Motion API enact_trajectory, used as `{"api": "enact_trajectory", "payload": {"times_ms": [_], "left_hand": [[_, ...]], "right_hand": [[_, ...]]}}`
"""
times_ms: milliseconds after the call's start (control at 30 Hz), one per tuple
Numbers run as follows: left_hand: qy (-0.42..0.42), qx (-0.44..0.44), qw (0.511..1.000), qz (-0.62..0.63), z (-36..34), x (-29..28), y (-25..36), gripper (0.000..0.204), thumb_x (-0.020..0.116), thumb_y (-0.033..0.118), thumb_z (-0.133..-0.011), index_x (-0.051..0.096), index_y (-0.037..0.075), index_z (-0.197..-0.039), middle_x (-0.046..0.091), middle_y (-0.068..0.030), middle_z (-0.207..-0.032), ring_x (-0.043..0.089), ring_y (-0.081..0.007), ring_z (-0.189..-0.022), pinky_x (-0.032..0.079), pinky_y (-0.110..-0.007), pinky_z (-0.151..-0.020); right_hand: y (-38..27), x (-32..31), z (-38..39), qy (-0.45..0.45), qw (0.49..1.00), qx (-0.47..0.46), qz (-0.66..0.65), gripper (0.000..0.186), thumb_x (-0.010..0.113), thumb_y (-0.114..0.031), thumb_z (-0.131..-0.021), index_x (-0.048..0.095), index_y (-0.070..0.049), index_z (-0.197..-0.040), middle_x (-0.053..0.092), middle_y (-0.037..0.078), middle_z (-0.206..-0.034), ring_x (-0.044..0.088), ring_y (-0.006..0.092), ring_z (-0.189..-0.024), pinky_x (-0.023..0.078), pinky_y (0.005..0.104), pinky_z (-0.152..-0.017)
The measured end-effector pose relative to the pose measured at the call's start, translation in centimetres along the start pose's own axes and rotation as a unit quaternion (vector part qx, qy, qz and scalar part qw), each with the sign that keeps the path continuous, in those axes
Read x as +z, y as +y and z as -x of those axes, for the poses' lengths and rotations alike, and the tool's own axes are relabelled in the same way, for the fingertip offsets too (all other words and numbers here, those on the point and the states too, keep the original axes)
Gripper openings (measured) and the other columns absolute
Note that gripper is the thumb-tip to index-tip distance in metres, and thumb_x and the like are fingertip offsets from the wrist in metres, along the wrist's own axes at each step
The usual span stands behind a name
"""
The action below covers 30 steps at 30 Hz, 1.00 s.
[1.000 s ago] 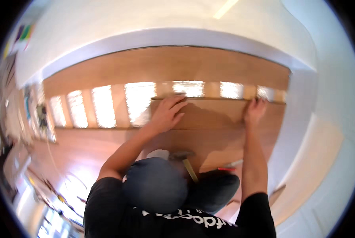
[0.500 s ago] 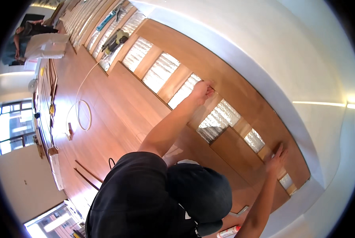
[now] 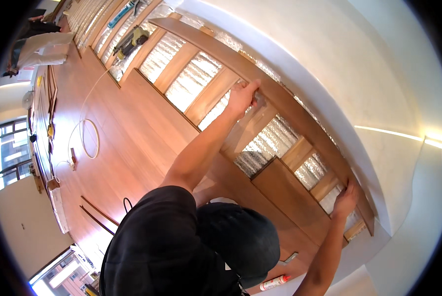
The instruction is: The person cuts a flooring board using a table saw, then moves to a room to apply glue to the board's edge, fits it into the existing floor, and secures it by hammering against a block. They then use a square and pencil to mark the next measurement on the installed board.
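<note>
A long brown floorboard (image 3: 287,104) runs along the white wall, tilted up, with foil showing between it and the wall. My left hand (image 3: 243,97) is closed on the board's near edge around its middle. Toward the right end, my right hand (image 3: 346,200) grips that same edge, its fingers partly hidden. Below the board lie wooden joists (image 3: 213,96) with silver foil insulation (image 3: 194,81) between them. A shorter floorboard piece (image 3: 286,186) rests across the joists, beside the laid floor, between my two arms.
A nail gun (image 3: 131,43) lies on the joists at the far left, its pale hose (image 3: 98,143) looped over the laid floor (image 3: 147,133). Beyond it is a blue tool (image 3: 120,16). A white bottle (image 3: 274,282) and metal bar (image 3: 289,259) sit near my right forearm. Another person (image 3: 33,29) works far left.
The long floorboard has gone from lying flat by the wall to tilted, uncovering joists and foil along the wall. Both my hands have stayed at its near edge, now gripping it.
</note>
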<state>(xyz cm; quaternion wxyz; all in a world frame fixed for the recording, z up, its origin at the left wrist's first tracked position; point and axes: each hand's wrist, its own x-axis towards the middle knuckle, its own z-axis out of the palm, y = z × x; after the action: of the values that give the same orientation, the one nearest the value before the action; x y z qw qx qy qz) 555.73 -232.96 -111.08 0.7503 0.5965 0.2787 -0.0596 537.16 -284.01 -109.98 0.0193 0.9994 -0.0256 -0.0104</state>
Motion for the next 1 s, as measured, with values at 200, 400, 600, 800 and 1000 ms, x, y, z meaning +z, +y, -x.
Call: {"api": "enact_trajectory", "payload": {"times_ms": [200, 400, 600, 800, 1000], "left_hand": [[0.018, 0.083, 0.985, -0.152, -2.1, 1.9, 2.6, 0.048, 0.069, 0.044, -0.096, 0.066, 0.0, -0.076, 0.062, -0.0054, -0.061, 0.059, -0.0124, -0.054, 0.046, -0.03, -0.054], [0.011, 0.052, 0.992, -0.117, -3.1, 2.5, 3.3, 0.051, 0.06, 0.053, -0.102, 0.07, 0.003, -0.097, 0.069, -0.0065, -0.079, 0.069, -0.0156, -0.076, 0.056, -0.029, -0.072], [-0.043, 0.114, 0.987, -0.102, -6.6, 4.8, 0.0, 0.056, 0.054, 0.052, -0.106, 0.058, 0.004, -0.078, 0.065, -0.0087, -0.08, 0.068, -0.021, -0.084, 0.058, -0.036, -0.082], [-0.047, 0.099, 0.991, -0.074, -5.9, 4.9, -0.6, 0.05, 0.055, 0.049, -0.106, 0.062, 0.001, -0.093, 0.064, -0.0094, -0.089, 0.07, -0.0244, -0.092, 0.058, -0.036, -0.089], [-0.296, -0.055, 0.939, -0.166, -1.1, 9.1, -8.4, 0.031, 0.06, 0.034, -0.105, 0.063, 0.003, -0.11, 0.068, -0.0093, -0.112, 0.07, -0.0227, -0.106, 0.054, -0.035, -0.095]], "right_hand": [[2.0, -4.1, -3.5, -0.09, 0.988, -0.064, -0.107, 0.034, 0.062, -0.007, -0.094, 0.061, -0.008, -0.127, 0.07, 0.021, -0.111, 0.067, 0.0437, -0.099, 0.054, 0.0519, -0.086], [-1.1, -5.8, -5.9, 0.036, 0.998, -0.012, -0.058, 0.023, 0.068, -0.013, -0.093, 0.069, -0.008, -0.115, 0.071, 0.016, -0.11, 0.067, 0.0387, -0.099, 0.055, 0.0474, -0.086], [-1.7, -5.3, 1.3, 0.175, 0.973, 0.074, -0.133, 0.024, 0.07, 0.001, -0.083, 0.07, -0.006, -0.107, 0.069, 0.012, -0.122, 0.065, 0.0353, -0.109, 0.053, 0.0431, -0.094], [-7.7, -2.9, 17.2, 0.098, 0.934, 0.204, -0.275, 0.019, 0.064, 0.002, -0.094, 0.069, -0.003, -0.111, 0.069, 0.017, -0.105, 0.07, 0.0301, -0.097, 0.057, 0.0347, -0.085], [-16.5, -4.3, 31.8, -0.23, 0.858, 0.308, -0.342, 0.019, 0.064, -0.022, -0.096, 0.07, -0.007, -0.105, 0.071, 0.019, -0.104, 0.069, 0.0403, -0.096, 0.056, 0.0466, -0.082]]}}
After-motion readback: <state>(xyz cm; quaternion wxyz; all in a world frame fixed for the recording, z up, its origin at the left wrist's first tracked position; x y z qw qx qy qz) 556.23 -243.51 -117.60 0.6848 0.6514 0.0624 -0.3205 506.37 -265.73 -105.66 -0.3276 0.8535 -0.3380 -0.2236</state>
